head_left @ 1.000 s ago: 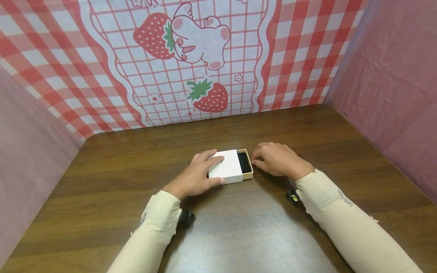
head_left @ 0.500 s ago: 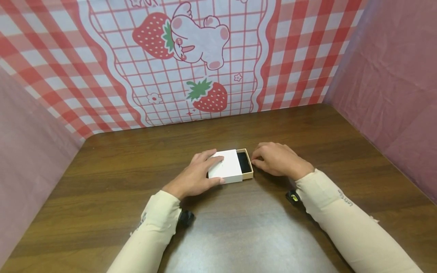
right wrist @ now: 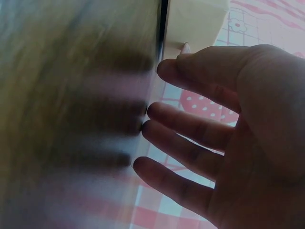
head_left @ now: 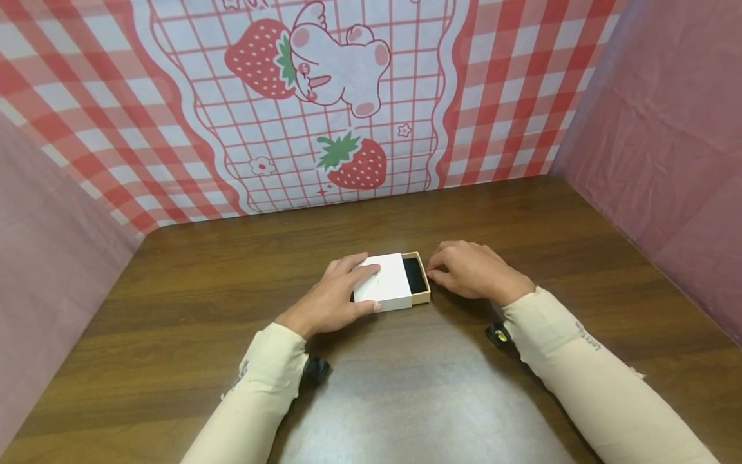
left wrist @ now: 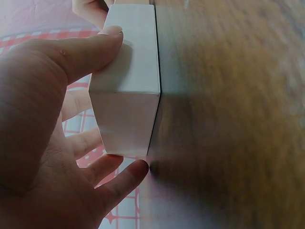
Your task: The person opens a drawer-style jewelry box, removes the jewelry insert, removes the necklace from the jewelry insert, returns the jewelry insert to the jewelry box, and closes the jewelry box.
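Note:
A white sliding box point(head_left: 382, 281) lies flat on the table. Its tan inner tray point(head_left: 421, 298) sticks out partway from the right side of the sleeve, showing a black inside point(head_left: 414, 276). My left hand point(head_left: 327, 299) grips the sleeve across its left part, thumb on the near side and fingers over the top and far side. In the left wrist view, the thumb point(left wrist: 90, 52) presses the sleeve's side wall. My right hand point(head_left: 472, 270) pinches at the tray's right end with thumb and index finger; the exact contact is hidden. Its other fingers point(right wrist: 181, 143) are loosely bent, touching the tabletop or nearly so.
The brown wooden table point(head_left: 232, 270) extends all round the box. A red-and-white checked cloth point(head_left: 504, 96) with strawberry prints hangs behind it. Pink cloth point(head_left: 666, 148) walls stand at both sides. Both wrists wear small black cameras point(head_left: 317, 370).

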The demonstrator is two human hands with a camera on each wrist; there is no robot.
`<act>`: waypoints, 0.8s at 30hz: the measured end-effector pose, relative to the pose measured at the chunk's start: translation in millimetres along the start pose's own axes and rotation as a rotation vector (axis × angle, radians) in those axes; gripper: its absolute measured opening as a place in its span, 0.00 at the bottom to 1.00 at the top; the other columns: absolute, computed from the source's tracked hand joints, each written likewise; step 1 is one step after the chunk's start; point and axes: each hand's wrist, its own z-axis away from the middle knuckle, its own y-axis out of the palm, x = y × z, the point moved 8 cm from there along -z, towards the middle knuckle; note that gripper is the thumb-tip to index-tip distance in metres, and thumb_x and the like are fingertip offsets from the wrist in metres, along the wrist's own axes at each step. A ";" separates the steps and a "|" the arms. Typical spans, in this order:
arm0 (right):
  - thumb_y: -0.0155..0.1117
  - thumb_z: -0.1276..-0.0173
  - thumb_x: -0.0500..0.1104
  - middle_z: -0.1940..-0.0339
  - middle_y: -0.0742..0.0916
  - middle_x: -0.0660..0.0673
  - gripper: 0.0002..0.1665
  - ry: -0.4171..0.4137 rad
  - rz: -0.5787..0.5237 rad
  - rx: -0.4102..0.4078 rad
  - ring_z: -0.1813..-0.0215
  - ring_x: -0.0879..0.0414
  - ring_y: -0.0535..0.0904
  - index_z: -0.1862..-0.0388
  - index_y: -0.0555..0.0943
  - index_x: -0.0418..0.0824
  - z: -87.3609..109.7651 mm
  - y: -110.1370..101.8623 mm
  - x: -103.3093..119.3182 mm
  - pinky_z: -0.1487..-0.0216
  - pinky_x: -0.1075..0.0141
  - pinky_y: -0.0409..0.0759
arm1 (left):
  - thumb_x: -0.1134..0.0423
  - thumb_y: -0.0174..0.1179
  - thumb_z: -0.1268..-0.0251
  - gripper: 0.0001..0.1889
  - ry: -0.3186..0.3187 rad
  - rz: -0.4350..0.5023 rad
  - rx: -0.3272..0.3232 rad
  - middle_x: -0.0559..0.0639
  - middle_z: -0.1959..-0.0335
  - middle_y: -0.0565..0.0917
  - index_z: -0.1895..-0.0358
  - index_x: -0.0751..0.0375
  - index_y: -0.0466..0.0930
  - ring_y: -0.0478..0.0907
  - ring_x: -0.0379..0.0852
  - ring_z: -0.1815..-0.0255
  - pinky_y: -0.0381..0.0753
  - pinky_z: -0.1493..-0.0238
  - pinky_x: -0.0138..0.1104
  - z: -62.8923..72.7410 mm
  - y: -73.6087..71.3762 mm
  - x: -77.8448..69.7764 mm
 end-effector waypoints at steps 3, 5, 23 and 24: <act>0.66 0.30 0.47 0.54 0.87 0.48 0.10 -0.001 0.000 -0.002 0.51 0.50 0.82 0.55 0.90 0.48 0.2 0.3 0.0 0.54 0.47 0.81 | 0.48 0.66 0.35 0.36 -0.001 0.001 0.001 0.55 0.21 0.58 0.25 0.50 0.67 0.56 0.54 0.26 0.64 0.31 0.50 0.1 0.2 0.1; 0.66 0.30 0.47 0.54 0.87 0.48 0.10 0.000 -0.003 -0.002 0.51 0.50 0.82 0.55 0.90 0.48 0.2 0.5 -0.1 0.54 0.46 0.81 | 0.48 0.66 0.35 0.36 -0.001 0.002 0.002 0.55 0.21 0.58 0.25 0.50 0.67 0.55 0.54 0.26 0.64 0.31 0.50 0.1 0.3 0.2; 0.65 0.29 0.47 0.53 0.86 0.48 0.10 0.005 -0.003 0.001 0.50 0.50 0.83 0.55 0.90 0.48 0.6 -0.8 -0.8 0.53 0.46 0.81 | 0.48 0.67 0.35 0.36 -0.002 0.004 -0.003 0.55 0.22 0.58 0.25 0.50 0.67 0.55 0.55 0.26 0.64 0.32 0.51 0.1 -0.5 0.4; 0.65 0.29 0.47 0.53 0.86 0.48 0.10 0.007 -0.003 0.001 0.50 0.50 0.83 0.55 0.90 0.48 0.7 -0.7 -1.0 0.53 0.46 0.81 | 0.48 0.66 0.35 0.36 -0.002 0.003 -0.002 0.55 0.22 0.58 0.25 0.50 0.67 0.55 0.55 0.26 0.64 0.32 0.51 0.1 -0.3 0.2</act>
